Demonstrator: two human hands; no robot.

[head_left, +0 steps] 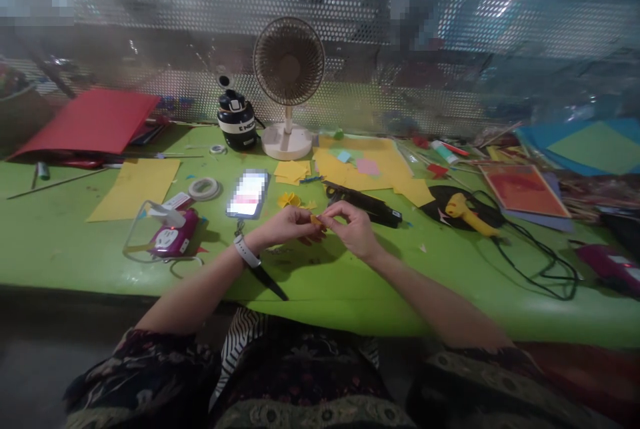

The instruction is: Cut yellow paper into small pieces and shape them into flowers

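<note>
Between my two hands is a small piece of yellow paper, mostly covered by the fingers. My left hand, with a white band at the wrist, pinches it from the left. From the right, the fingertips of my right hand close on its other side. Just beyond them lies a curled yellow paper shape, like a small flower, beside some yellow scraps. A stack of small yellow paper pieces sits farther back. A long black tool, its kind unclear, rests behind my right hand.
A phone, a tape roll and a purple power socket are at left. The fan and a black bottle stand behind. A yellow glue gun with a looping cord lies right. The table's front edge is near me.
</note>
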